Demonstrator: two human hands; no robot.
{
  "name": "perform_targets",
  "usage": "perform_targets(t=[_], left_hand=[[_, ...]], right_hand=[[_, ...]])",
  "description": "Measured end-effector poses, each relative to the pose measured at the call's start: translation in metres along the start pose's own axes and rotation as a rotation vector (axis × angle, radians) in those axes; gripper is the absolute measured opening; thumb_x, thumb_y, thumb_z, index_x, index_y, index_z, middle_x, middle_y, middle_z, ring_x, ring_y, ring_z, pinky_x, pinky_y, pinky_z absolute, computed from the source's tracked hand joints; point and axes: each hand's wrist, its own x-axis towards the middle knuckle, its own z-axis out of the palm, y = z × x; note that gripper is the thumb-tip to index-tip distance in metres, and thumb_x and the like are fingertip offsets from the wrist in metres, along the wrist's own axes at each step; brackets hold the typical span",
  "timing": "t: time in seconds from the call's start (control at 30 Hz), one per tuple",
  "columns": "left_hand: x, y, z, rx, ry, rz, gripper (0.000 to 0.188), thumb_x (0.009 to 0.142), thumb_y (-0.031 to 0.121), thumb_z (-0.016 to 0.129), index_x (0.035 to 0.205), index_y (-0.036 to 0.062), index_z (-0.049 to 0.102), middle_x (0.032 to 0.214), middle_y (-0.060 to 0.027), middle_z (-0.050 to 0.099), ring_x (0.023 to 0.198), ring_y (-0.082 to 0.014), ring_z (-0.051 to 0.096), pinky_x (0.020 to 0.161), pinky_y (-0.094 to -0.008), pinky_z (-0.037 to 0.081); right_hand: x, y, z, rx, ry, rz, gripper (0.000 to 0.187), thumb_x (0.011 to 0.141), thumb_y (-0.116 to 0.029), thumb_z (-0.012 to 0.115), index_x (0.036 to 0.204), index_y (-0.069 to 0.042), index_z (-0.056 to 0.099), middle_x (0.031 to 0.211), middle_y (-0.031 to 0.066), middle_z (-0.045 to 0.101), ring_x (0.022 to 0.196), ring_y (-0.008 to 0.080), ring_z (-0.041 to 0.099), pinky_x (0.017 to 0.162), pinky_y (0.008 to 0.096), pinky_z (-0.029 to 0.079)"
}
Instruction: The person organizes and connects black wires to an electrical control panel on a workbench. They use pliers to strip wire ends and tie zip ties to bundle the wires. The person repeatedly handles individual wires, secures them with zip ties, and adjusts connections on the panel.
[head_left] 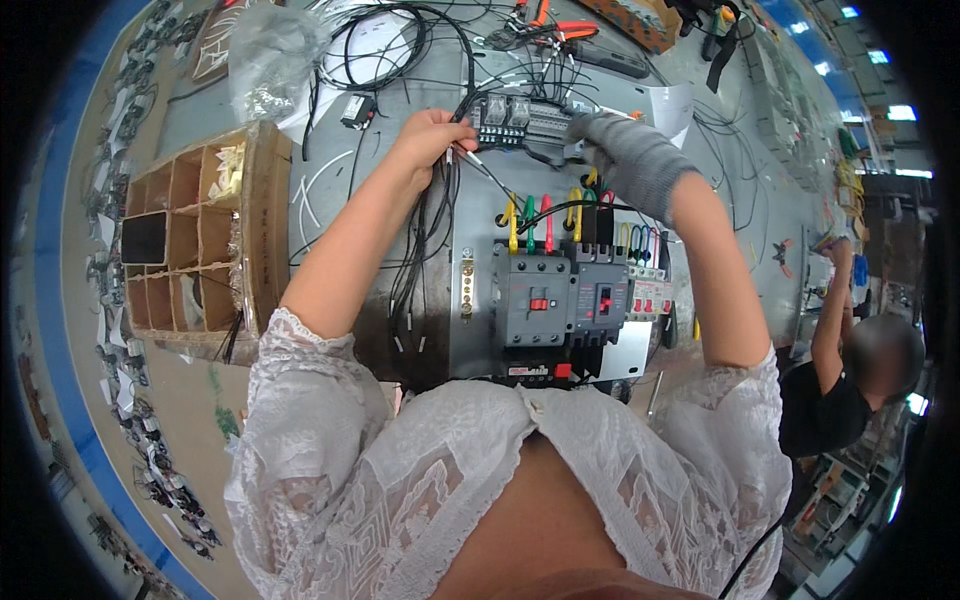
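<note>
My bare left hand (432, 143) is closed around black wires (428, 215) at the left end of a relay and terminal block assembly (522, 122). The wires hang down below it in a loose bundle with white sleeved ends. My right hand (632, 155), in a grey knit glove, is at the assembly's right end, its fingers drawn together; what they hold is hidden. Nearer to me, two dark circuit breakers (536, 300) sit on a metal plate, with yellow, green and red wire ends above them. A row of small white breakers (650, 295) stands to their right.
A cardboard compartment box (262, 230) with small parts stands at the left. Behind lie a clear plastic bag (275, 70), coiled black cable (385, 50) and orange-handled pliers (572, 30). A brass terminal bar (467, 285) is fixed left of the breakers. Another person (840, 390) is at the far right.
</note>
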Motion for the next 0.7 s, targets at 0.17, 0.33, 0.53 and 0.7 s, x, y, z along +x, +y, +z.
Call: perform_targets(t=[0.17,0.33,0.53,0.7], left_hand=[[-0.005,-0.005,-0.005,-0.166,-0.084,-0.018,0.009,0.088,0.007,0.051,0.095,0.0021,0.054,0.09,-0.0104,0.064,0.077,-0.0155,0.065,0.067,-0.0249,0.051],[-0.014,0.009,-0.023,0.1,-0.156,0.055,0.021,0.092,0.011,0.042,0.104,-0.0005,0.055,0.093,-0.0081,0.064,0.084,-0.0156,0.062,0.076,-0.0255,0.047],[0.016,0.003,-0.045,0.575,-0.203,0.311,0.02,0.086,0.015,0.054,0.1,0.0013,0.061,0.087,-0.0077,0.065,0.082,-0.0183,0.06,0.076,-0.0303,0.046],[-0.006,0.028,-0.038,1.301,0.15,0.6,0.016,0.083,0.021,0.061,0.09,0.0075,0.064,0.079,-0.0063,0.061,0.065,-0.019,0.052,0.065,-0.0312,0.044]], right_hand=[[0.029,-0.027,0.0,-0.453,-0.051,-0.078,0.026,0.085,-0.013,0.055,0.11,-0.011,0.061,0.098,0.0133,0.065,0.093,0.0304,0.062,0.08,0.0401,0.051],[0.061,-0.044,-0.02,-0.517,0.229,-0.047,0.026,0.081,-0.02,0.059,0.105,-0.011,0.063,0.099,0.0132,0.063,0.094,0.0301,0.062,0.081,0.0388,0.05],[0.154,-0.03,0.031,-0.298,0.042,-0.277,0.022,0.081,-0.023,0.06,0.099,-0.01,0.064,0.093,0.0121,0.065,0.089,0.0302,0.062,0.079,0.039,0.048],[0.173,-0.024,0.051,-0.209,-0.167,-0.261,0.023,0.08,-0.02,0.06,0.102,-0.014,0.065,0.093,0.0102,0.066,0.089,0.0302,0.062,0.08,0.039,0.047]])
